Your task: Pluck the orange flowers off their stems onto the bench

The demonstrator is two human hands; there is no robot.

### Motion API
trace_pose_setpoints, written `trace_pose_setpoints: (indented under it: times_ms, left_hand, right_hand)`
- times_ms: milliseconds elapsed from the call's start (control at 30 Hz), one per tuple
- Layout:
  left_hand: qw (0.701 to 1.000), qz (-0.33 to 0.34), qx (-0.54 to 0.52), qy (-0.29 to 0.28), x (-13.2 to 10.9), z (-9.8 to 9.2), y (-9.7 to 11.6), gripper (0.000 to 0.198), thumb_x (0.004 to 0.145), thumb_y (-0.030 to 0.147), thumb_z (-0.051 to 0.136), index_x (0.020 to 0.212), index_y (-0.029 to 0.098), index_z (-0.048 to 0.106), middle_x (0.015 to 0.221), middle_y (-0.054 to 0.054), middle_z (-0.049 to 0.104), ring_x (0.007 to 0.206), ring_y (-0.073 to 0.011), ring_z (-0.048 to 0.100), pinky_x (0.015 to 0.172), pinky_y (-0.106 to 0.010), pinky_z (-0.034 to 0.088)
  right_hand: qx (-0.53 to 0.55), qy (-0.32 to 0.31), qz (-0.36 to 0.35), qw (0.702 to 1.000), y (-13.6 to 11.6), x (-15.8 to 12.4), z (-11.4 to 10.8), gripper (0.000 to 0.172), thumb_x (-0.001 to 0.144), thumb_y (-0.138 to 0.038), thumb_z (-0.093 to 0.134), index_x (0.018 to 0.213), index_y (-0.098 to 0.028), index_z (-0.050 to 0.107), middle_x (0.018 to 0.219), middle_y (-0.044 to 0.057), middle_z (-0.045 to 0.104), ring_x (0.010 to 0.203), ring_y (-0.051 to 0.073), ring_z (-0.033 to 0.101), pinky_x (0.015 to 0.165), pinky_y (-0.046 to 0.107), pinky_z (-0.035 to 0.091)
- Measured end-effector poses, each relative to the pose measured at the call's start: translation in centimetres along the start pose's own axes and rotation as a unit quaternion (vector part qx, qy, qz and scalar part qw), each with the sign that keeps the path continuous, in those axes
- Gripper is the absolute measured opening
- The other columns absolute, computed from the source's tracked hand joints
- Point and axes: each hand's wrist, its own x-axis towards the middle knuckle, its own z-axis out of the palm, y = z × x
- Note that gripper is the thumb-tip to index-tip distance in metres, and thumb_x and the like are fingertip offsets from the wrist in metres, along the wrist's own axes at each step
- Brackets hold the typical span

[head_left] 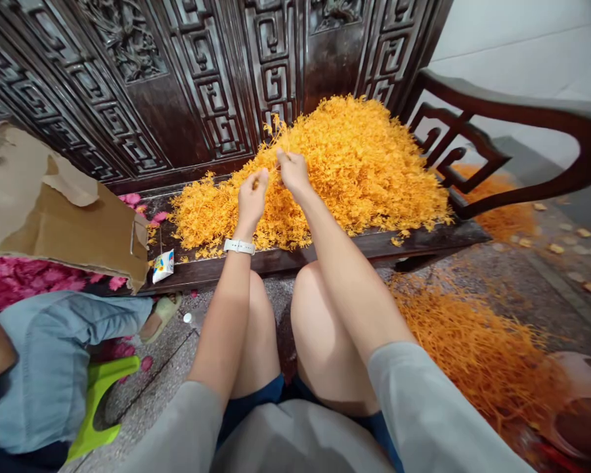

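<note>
A big heap of orange plastic flower sprigs (354, 157) lies on the seat of a dark carved wooden bench (325, 246). My left hand (253, 197), with a white watch on its wrist, is closed in a pinch on an orange sprig at the heap's front. My right hand (292, 169) is just beside it, fingers also pinched on an orange sprig (274, 135) that sticks up from the heap. Both hands nearly touch each other. My bare knees sit below the bench edge.
A torn cardboard box (54, 217) lies at the left over pink flower pieces (10, 279). Another person in jeans (54, 355) sits on a green stool (96, 407) at lower left. Orange stems (473, 348) cover the floor at right, near a brown basin (581, 407). A small packet (163, 265) rests on the bench edge.
</note>
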Motion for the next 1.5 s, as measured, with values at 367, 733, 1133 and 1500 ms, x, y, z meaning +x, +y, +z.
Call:
trace_pose_setpoints:
  times_ms: [367, 733, 1133, 1500]
  left_hand:
    - [0.965, -0.164, -0.179, 0.099, -0.8, 0.9, 1.5, 0.018, 0.088, 0.024, 0.084, 0.078, 0.019, 0.07, 0.068, 0.001, 0.063, 0.062, -0.009, 0.056, 0.066, -0.02, 0.052]
    - [0.967, -0.168, -0.174, 0.087, -0.8, 0.7, 2.2, 0.013, 0.097, 0.026, 0.074, 0.085, 0.021, 0.072, 0.091, -0.005, 0.071, 0.075, -0.0133, 0.062, 0.061, -0.022, 0.044]
    - [0.967, -0.198, -0.162, 0.02, -0.7, -1.1, 2.3, 0.025, 0.09, 0.025, 0.085, 0.071, 0.019, 0.07, 0.072, -0.002, 0.065, 0.065, -0.0097, 0.057, 0.06, -0.02, 0.043]
    - [0.915, -0.22, -0.283, 0.183, 0.7, 0.0, -0.3, 0.039, 0.099, 0.024, 0.073, 0.07, 0.02, 0.047, 0.061, 0.005, 0.049, 0.055, -0.0074, 0.05, 0.059, -0.019, 0.044]
  right_hand:
    - [0.059, -0.157, 0.024, 0.986, -3.5, -3.2, -2.1, 0.043, 0.088, -0.059, 0.081, 0.095, -0.021, 0.061, 0.095, 0.003, 0.063, 0.079, 0.013, 0.058, 0.061, 0.024, 0.047]
    - [0.014, -0.206, 0.02, 0.978, -3.2, -3.3, -1.8, 0.036, 0.085, -0.027, 0.088, 0.098, -0.021, 0.055, 0.069, -0.006, 0.054, 0.064, 0.012, 0.05, 0.064, 0.029, 0.042]
    - [-0.045, -0.252, -0.015, 0.967, -2.5, -3.1, -2.5, 0.051, 0.071, -0.009, 0.091, 0.1, -0.023, 0.052, 0.07, -0.008, 0.052, 0.066, 0.014, 0.054, 0.064, 0.028, 0.044]
    - [-0.172, -0.284, -0.087, 0.939, -4.8, -4.1, -0.5, 0.024, 0.083, -0.014, 0.08, 0.071, -0.018, 0.06, 0.068, 0.001, 0.059, 0.071, 0.016, 0.055, 0.07, 0.033, 0.047]
